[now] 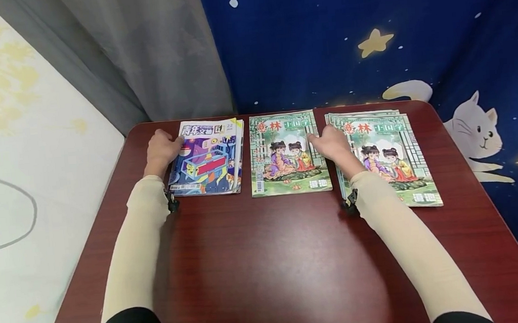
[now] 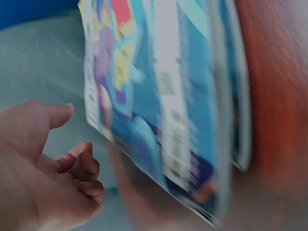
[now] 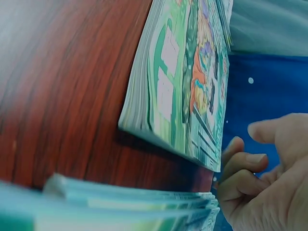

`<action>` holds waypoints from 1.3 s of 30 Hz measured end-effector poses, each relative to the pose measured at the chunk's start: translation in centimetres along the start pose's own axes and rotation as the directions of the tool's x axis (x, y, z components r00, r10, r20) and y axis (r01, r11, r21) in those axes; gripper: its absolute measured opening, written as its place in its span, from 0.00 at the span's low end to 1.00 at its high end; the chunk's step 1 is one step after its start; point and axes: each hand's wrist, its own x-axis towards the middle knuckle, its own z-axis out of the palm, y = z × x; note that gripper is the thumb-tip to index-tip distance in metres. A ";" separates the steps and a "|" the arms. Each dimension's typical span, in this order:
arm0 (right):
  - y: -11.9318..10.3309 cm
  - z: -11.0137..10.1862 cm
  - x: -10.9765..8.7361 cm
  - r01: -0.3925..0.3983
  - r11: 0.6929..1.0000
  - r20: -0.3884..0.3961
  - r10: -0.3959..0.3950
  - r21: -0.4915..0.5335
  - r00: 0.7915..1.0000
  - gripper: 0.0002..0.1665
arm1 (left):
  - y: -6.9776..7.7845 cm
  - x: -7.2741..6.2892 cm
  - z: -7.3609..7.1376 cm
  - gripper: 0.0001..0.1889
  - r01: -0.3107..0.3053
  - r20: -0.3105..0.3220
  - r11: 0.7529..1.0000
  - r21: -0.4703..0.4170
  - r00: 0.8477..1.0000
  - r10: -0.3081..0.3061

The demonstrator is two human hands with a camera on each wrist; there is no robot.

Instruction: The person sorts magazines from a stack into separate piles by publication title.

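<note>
On the left, a small stack of purple-covered magazines (image 1: 206, 160) lies on the table, its lower covers showing along the right side. My left hand (image 1: 163, 147) is at the stack's left edge; the left wrist view shows its fingers (image 2: 86, 166) loosely bent with nothing between them. A green magazine (image 1: 289, 172) with two cartoon children lies in the middle. Between it and a right-hand stack of matching green magazines (image 1: 418, 184) is my right hand (image 1: 332, 143), thumb by the middle one's right edge. Its fingers (image 3: 240, 163) curl loosely around nothing. My forearm covers part of the right stack.
The magazines lie along the far side of a dark red wooden table (image 1: 258, 263). Behind it hang a grey curtain (image 1: 172, 51) and a blue curtain (image 1: 295, 42) with stars and a white cat. A white patterned wall (image 1: 36, 174) stands at the left.
</note>
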 end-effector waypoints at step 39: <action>-0.2 0.6 -1.0 -0.021 0.995 0.161 0.005 0.100 0.987 0.28 | 14.3 -4.8 10.5 0.30 -0.153 0.256 0.988 -0.026 0.954 0.155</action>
